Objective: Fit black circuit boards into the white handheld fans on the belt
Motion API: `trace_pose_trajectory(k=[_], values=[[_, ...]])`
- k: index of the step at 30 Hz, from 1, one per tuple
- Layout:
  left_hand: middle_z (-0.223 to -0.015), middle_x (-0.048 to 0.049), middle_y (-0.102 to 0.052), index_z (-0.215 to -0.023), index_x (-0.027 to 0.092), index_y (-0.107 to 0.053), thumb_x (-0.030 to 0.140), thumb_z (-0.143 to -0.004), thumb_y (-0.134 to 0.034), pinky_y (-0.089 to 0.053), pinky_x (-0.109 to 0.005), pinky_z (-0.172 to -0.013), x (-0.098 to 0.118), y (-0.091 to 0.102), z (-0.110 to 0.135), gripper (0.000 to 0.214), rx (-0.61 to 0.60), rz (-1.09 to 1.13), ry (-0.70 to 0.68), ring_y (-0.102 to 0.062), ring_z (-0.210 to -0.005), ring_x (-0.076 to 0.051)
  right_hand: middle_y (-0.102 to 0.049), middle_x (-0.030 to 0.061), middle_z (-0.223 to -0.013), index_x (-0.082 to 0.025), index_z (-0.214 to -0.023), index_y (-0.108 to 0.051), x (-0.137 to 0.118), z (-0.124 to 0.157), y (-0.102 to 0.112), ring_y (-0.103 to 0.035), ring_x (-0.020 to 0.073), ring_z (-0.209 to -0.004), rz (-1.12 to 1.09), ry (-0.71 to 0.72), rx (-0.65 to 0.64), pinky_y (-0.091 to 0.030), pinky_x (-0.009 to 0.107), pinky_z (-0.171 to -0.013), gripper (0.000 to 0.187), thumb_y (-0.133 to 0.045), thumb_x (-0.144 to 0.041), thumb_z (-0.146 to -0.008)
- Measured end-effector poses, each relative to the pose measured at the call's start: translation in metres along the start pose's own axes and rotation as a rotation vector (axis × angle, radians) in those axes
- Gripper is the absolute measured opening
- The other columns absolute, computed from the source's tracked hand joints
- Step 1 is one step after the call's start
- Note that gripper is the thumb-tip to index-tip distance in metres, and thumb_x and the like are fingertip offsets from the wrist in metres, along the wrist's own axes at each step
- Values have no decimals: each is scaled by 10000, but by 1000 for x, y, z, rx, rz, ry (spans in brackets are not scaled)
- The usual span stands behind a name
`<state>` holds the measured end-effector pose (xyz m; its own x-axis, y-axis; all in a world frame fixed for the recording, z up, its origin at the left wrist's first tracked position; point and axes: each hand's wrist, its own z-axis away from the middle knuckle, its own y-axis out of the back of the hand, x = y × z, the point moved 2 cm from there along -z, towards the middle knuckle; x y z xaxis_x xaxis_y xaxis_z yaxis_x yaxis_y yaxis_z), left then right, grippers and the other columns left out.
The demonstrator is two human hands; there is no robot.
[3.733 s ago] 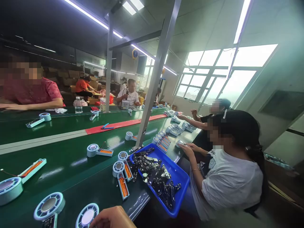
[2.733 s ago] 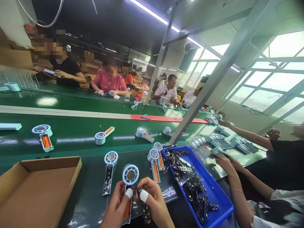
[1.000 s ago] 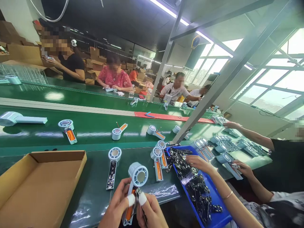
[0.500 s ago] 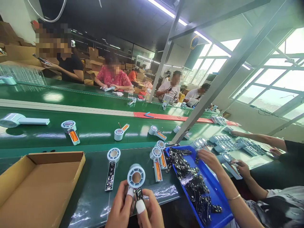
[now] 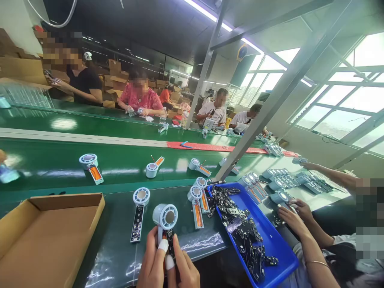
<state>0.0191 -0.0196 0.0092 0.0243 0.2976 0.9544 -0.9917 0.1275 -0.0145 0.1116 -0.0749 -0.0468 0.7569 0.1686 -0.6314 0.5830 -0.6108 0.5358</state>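
A worker's left hand [image 5: 151, 262] pinches the stem of a pale-blue round fan housing [image 5: 165, 217], held up at the near edge of a green conveyor belt [image 5: 111, 256], while the right hand [image 5: 185, 269] pinches a black circuit board [image 5: 171, 243] against it, the two hands pressed close. Open belt runs at 3 o'clock to the rim of a blue plastic tray [image 5: 277, 250] heaped with boards. A cardboard tray [image 5: 51, 240] sits well apart at 9 o'clock; another housing [image 5: 141, 197] lies near at 11 o'clock.
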Motion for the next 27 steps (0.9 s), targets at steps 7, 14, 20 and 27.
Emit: trace_pose_trajectory(k=[7,14,20,27], values=[[-1463,-133,-511,-1326,225,-478,499,-971,-334,-304,-475,-1185,-11,-8,1,471,36,-6,-177,-444,-1402,-299,-738,92,-846,-235,-1590,-249,-1,5,-8,-708,234,-529,341,46,-158,-547,283,-414,726,-418,-132,-891],[-1478,-98,-535,-1333,262,-470,613,-881,-503,-295,-482,-1199,-24,2,-21,573,-117,119,-37,-383,-1451,-308,-709,41,-646,-204,-1593,-225,-5,10,-9,-655,252,-424,553,29,-260,-467,287,-336,921,-538,-84,-735],[-1113,-84,-766,-1355,244,-448,671,-732,-705,-545,-380,-960,-29,0,-28,798,-251,386,157,-680,-1147,-298,-691,168,-1210,-212,-1593,107,-6,-2,-10,-750,326,-834,321,-50,-267,-618,359,-562,1028,-534,-107,-797],[-1033,-58,-782,-1287,271,-559,538,-680,-818,-582,-365,-823,-18,-4,-28,711,-205,544,272,-725,-1027,-304,-446,115,-1526,-295,-1603,-117,5,-23,20,-482,335,-1361,-364,-218,-520,-486,448,-1032,965,-674,-235,-817]])
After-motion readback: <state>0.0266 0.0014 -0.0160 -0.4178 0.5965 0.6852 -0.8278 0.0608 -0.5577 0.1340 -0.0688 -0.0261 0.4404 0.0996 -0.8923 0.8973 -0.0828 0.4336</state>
